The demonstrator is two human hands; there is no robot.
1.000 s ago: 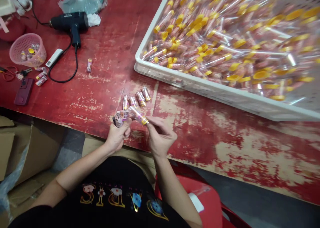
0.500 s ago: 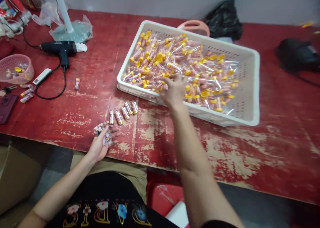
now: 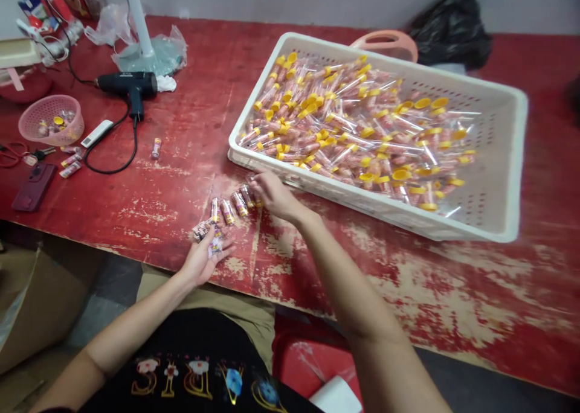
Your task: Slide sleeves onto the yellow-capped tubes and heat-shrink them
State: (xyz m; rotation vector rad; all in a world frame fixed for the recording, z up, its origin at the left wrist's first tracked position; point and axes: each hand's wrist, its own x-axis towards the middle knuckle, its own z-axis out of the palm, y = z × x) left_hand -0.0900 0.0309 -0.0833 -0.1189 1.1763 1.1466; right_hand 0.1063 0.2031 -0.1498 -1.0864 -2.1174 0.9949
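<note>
My left hand (image 3: 207, 255) is low on the table's near side, its thumb pressing small printed plastic sleeves (image 3: 202, 229) against the partly extended fingers. Just beyond it stands a slanting row of small clear wrapped tubes with yellow ends (image 3: 227, 211). My right hand (image 3: 274, 194) is at the row's right end, fingers curled down around a small tube (image 3: 259, 201) that they partly cover. Behind it, a white plastic basket (image 3: 492, 235) holds a heap of clear tubes with yellow caps and pinkish contents (image 3: 344, 123).
A black heat gun (image 3: 129, 86) with its cable lies at the left, near a pink basket (image 3: 31, 120), a phone (image 3: 35, 186) and a lone tube (image 3: 156, 148). A black plastic bag (image 3: 453, 29) and a pink handle-shaped thing (image 3: 387, 41) are behind the white basket.
My right hand has come out of the white basket, moving left and nearer to the row's right end. My left hand keeps its hold on the sleeves. The view has shifted left.
</note>
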